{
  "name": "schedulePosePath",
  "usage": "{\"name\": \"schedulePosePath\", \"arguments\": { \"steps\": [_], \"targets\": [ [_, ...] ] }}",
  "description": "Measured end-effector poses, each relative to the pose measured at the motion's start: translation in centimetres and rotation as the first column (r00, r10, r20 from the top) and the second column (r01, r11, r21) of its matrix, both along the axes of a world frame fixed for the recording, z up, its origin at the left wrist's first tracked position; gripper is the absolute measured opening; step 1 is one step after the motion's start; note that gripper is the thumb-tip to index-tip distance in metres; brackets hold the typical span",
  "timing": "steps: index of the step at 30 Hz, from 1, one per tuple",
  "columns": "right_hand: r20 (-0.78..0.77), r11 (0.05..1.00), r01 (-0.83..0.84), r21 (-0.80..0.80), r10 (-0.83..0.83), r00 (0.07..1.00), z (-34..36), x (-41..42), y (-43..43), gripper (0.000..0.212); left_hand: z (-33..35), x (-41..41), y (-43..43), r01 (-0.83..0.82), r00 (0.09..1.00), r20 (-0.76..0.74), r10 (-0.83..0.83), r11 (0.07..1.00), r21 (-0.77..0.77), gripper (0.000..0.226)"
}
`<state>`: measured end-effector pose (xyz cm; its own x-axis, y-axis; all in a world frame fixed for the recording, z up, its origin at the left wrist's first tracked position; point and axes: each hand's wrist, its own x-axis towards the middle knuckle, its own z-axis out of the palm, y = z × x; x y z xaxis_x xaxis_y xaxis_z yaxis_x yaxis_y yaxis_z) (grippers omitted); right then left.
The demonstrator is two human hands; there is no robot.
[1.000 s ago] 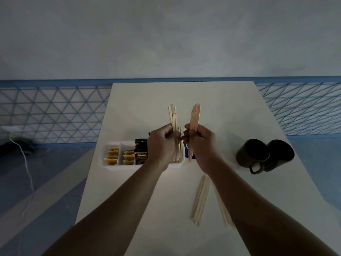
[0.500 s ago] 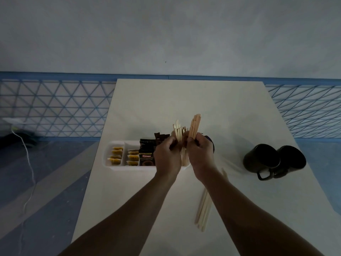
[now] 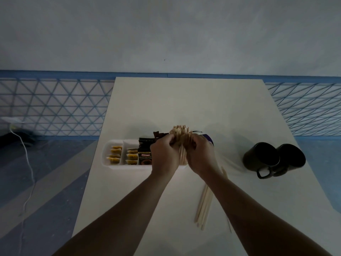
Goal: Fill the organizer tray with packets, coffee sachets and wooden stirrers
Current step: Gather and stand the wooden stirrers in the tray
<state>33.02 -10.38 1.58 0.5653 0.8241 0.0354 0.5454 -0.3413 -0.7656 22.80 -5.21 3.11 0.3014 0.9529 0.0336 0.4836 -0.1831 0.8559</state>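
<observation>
A pale table point(image 3: 184, 108) stands end-on against a grey-blue wall point(image 3: 166, 34), with a band of blue-lined triangular tiles point(image 3: 55, 108) running along the wall's foot.

Centre: the left hand point(image 3: 164, 154) and the right hand point(image 3: 200, 154) meet, knuckles towards the viewer. The fingers of both are curled round one bundle of wooden stirrers point(image 3: 181, 133). The bundle stands roughly upright between the two palms. Its tips fan out just above the fingertips, and its shafts run down between the hands into the right end of the tray point(image 3: 107, 157). Whether the lower ends rest on the tray floor cannot be told.

Left of the left hand's fingers: the long white tray lies across the table. Black coffee sachets point(image 3: 144, 154) stand on edge in the compartment just beside the left knuckles. Yellow packets point(image 3: 115, 154) fill the two compartments farther left.

Behind the right hand's fingers: a round object point(image 3: 207, 138) with a purple edge, mostly hidden.

Below the right wrist: loose stirrers point(image 3: 203, 204) lie flat on the table, partly under the forearm.

Well to the right of the fingers: two dark mugs point(image 3: 260, 157) lie on their sides, touching.

Far left, on the floor: a white cable point(image 3: 27, 163).
</observation>
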Motion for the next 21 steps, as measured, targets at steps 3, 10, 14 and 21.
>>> {"name": "schedulePosePath", "arguments": {
  "steps": [3, 10, 14, 21],
  "targets": [
    [0.068, 1.0, 0.001, 0.018, -0.002, 0.998, 0.4, 0.5, 0.2, 0.011, 0.7, -0.1, 0.6, 0.005, 1.0, 0.008, -0.005, 1.0, 0.021, 0.022],
    [0.044, 0.994, 0.098, -0.048, -0.096, 0.994, 0.3, 1.5, 0.6, 0.037, 1.6, -0.3, 2.2, 0.001, 0.99, -0.144, 0.01, 0.997, 0.074, 0.033],
    [0.04, 0.991, 0.101, -0.091, -0.097, 0.994, 0.0, 1.8, 0.8, 0.029, 1.7, 0.2, 3.0, 0.058, 0.977, -0.203, -0.06, 0.998, -0.015, 0.036],
    [0.098, 0.968, -0.117, -0.221, 0.141, 0.985, -0.4, 1.0, 1.6, 0.023, 1.7, 1.0, 3.5, 0.142, 0.962, -0.229, -0.149, 0.989, -0.045, 0.019]
  ]
}}
